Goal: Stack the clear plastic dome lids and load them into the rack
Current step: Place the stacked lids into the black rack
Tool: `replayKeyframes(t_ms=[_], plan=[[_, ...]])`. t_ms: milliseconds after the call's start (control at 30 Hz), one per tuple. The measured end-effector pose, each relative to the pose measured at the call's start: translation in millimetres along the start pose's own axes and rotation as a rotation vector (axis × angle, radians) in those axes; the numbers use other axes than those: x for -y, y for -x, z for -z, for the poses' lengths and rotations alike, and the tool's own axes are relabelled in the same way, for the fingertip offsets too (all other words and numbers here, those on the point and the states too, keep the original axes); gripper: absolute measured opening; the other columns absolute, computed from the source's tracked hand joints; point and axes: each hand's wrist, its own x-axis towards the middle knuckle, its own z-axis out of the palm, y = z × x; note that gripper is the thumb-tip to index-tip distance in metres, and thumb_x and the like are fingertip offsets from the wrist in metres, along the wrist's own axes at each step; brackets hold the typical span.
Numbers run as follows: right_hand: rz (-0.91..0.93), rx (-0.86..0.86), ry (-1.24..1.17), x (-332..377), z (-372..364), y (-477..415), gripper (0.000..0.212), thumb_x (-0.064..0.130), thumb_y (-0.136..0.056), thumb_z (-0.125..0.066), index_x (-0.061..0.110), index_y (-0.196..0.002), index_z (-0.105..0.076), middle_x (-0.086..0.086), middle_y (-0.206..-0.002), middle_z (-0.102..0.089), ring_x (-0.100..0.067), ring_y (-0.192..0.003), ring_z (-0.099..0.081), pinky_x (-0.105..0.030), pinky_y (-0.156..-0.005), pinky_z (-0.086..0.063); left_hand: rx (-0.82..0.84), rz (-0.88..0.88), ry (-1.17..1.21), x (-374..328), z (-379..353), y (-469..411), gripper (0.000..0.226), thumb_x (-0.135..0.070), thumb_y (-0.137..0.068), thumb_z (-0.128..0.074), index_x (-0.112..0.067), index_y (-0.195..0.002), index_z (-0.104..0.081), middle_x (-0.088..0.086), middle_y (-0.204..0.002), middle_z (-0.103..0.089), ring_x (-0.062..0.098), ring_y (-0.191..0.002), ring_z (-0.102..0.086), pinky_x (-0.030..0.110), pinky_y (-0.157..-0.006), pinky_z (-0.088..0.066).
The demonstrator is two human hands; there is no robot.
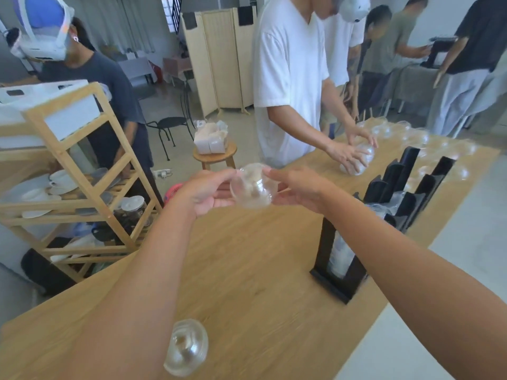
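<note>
Grip: left hand [208, 194] and right hand [297, 189] pinch a dome lid stack [252, 187] between them, aligning it | rack [384, 215] right | loose lid [186, 348] near, unstacked

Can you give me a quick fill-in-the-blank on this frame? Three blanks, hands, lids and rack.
1. The dome lids are held above the table by ____ hands.
2. The rack standing on the table is ____ in colour.
3. One loose lid lies on the table, on the side ____ the camera wearer.

Missing words: both; black; nearest

The left hand and right hand grip from opposite sides.
</note>
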Motion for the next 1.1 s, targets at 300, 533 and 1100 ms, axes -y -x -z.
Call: replayKeyframes(t_ms=[300,533,1100], plan=[[0.123,-0.237,-0.155,41,139,52,0.030,0.010,-0.086,-0.076,0.003,-0.111,-0.061,-0.019,-0.114,-0.069,-0.025,-0.096,-0.071,-0.034,-0.076,-0.061,0.159,-0.118,-0.064,-72,-129,-37,0.028,-0.026,-0.083,-0.075,-0.005,-0.100,-0.068,0.017,-0.094,-0.070,0.029,-0.081,-0.071,0.039,-0.072,-0.061],[0.047,-0.458,-0.271,-8,217,79,0.037,0.014,-0.083,-0.079,-0.007,-0.110,-0.066,-0.019,-0.091,-0.074,-0.027,-0.082,-0.075,-0.030,-0.070,-0.062,0.281,-0.047,-0.225,-62,-230,-74,0.029,-0.034,-0.083,-0.071,-0.012,-0.101,-0.067,0.011,-0.084,-0.073,0.025,-0.080,-0.070,0.038,-0.089,-0.056],[-0.036,-0.708,-0.199,-99,235,81,0.047,0.038,-0.074,-0.087,-0.003,-0.090,-0.068,-0.014,-0.082,-0.075,-0.018,-0.070,-0.076,-0.024,-0.061,-0.059,0.447,0.042,-0.369,-10,-283,-123,0.012,-0.025,-0.087,-0.068,-0.015,-0.094,-0.067,0.001,-0.075,-0.075,0.012,-0.066,-0.072,0.022,-0.061,-0.045]])
